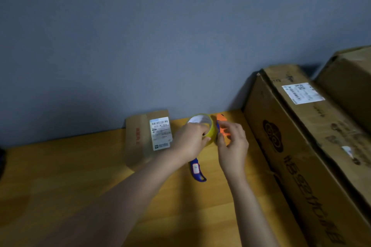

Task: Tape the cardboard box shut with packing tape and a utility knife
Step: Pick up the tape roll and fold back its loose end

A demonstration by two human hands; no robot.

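2 hands busy: your left hand (190,140) grips the yellow tape roll (206,128), fingers through its core; your right hand (232,142) pinches the orange utility knife (221,126) against the roll. small cardboard box (148,136) sits just left on the bench (60,186), untaped. risks: blade near your left fingers; roll slipping; losing the tape end.

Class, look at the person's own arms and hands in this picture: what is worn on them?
Nothing shows. The left hand and right hand are bare, without gloves, and no rings or watch can be made out. Both forearms are uncovered as far as the picture shows; no sleeve comes into view.
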